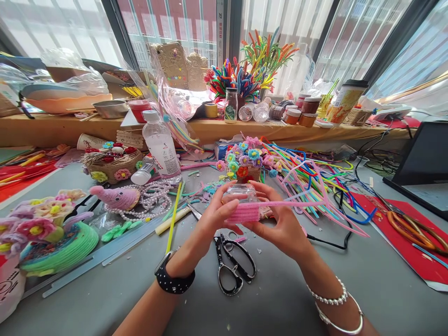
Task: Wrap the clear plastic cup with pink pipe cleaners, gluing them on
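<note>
Between both hands, above the grey table, I hold a small clear plastic container (241, 191) whose lower part is wrapped in rows of pink pipe cleaner (245, 213). A loose length of the pipe cleaner stretches off to the right. My left hand (217, 212) is closed around the container's left side, thumb along the pink rows. On the other side, my right hand (280, 219) grips it with curved fingers and thumb. Under the hands lie black-handled scissors (233, 266). Just beyond the container stands a pot of small pipe-cleaner flowers (243, 161).
Many loose pipe cleaners (315, 182) spread over the right. Orange-handled pliers (416, 228) lie on red sheets. Left are a plastic bottle (161, 144), pearl strings (154, 200), glue sticks (77, 275) and a green flower piece (63, 247). Jars (310, 112) line the sill; a black screen (423, 154) stands right.
</note>
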Tool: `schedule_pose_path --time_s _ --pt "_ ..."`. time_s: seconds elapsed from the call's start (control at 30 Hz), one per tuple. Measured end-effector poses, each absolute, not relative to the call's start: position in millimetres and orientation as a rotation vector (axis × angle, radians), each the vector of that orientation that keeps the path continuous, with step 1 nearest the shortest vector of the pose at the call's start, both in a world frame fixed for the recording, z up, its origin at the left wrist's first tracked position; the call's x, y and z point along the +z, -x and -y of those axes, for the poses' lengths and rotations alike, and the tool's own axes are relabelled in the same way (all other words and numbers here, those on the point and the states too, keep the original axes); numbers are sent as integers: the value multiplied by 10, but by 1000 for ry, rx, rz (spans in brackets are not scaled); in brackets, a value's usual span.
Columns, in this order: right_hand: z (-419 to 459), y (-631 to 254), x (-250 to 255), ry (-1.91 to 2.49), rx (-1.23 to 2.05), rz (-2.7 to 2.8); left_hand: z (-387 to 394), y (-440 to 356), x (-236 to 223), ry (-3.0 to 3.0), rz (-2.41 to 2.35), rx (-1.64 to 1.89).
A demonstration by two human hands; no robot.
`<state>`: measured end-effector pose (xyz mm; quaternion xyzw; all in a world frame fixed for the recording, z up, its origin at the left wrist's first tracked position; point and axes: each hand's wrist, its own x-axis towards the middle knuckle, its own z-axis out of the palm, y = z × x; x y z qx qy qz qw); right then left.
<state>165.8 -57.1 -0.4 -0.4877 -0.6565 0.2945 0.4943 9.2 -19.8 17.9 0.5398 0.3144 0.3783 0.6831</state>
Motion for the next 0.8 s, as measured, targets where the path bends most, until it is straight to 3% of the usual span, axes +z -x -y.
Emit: schedule_pose_path --time_s 0.23,0.4,0.8 --pt "567 -1678 18 1186 675 1446 150 -62 159 -1303 -899 1249" --pt "574 -1661 9 1241 600 1472 152 -48 154 -1327 -805 1073" --pt "564 -1643 -9 1311 491 1515 130 -48 137 -1300 -865 1036"
